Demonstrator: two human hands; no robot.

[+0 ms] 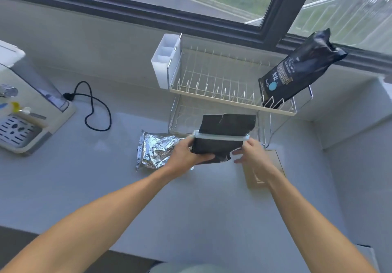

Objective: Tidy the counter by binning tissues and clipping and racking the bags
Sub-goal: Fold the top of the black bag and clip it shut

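Observation:
A black bag [224,133] is held upright above the counter in front of the rack, with a long white clip [220,136] across it below its torn top. My left hand [186,155] grips the bag's lower left side. My right hand [251,153] is at the clip's right end, fingers partly spread beside the bag. A crumpled silver foil bag [153,150] lies on the counter to the left, behind my left hand. Another black bag [297,71] stands in the right end of the two-tier wire dish rack [212,90].
A white cutlery holder [165,60] hangs on the rack's left end. A water dispenser [23,111] sits at far left with a black cord [95,107] on the counter. A tan board [275,162] lies under my right wrist. A window runs along the back.

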